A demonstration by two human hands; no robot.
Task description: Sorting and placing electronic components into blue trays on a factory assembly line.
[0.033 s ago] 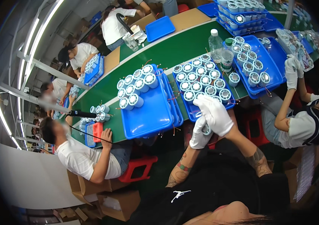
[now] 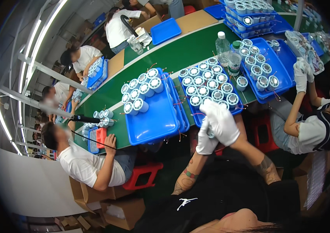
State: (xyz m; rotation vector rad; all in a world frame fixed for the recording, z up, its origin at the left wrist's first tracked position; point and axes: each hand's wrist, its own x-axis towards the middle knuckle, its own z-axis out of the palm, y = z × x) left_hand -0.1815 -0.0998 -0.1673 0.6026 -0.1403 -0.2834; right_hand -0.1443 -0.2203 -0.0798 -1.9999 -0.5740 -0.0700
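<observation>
Both my hands wear white gloves and meet just in front of the near edge of a blue tray [image 2: 197, 121]. My left hand [image 2: 205, 140] is wrapped round a light-blue cylindrical motor [image 2: 210, 133], mostly hidden by the gloves. Over its top lies my right hand [image 2: 224, 123], fingers curled against the motor. A thin reddish wire [image 2: 199, 113] sticks out to the left of the right fingers. Rows of similar upright motors [image 2: 212, 84] with silver, slotted tops fill the tray just beyond my hands.
Left of my hands, a stacked blue tray [image 2: 153, 124] holds motors at its far end. Clear bottles [image 2: 222, 48] stand behind the full tray. On the right, another blue tray [image 2: 277, 72] holds motors beside a gloved co-worker [image 2: 308, 128]. A person in white [image 2: 91, 163] sits at left.
My right hand has shifted and turned slightly over the motor. The reddish wire now shows beside its fingers, and less of the motor is visible between the gloves.
</observation>
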